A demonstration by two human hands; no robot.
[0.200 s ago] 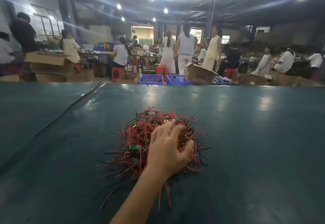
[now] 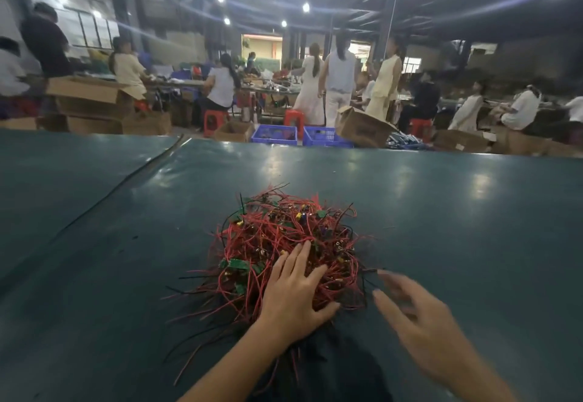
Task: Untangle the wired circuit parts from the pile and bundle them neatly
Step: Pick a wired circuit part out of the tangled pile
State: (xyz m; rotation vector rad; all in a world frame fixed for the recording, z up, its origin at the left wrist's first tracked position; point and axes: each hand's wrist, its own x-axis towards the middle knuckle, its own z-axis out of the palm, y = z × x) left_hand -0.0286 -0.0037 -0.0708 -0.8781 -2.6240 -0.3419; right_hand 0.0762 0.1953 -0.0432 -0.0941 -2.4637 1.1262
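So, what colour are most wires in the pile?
Red, in the tangled wire pile; head view.

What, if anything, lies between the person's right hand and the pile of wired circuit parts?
Nothing visible. The right hand, blurred, hovers open above the table at the right edge of the pile. The left hand rests on the pile's near side.

2 bare forearms reach forward from the bottom edge. The left hand (image 2: 293, 294) lies palm down, fingers straight and spread, thumb angled out to the right. The right hand (image 2: 422, 323) is blurred, palm down, its fingers loosely spread and pointing up-left.
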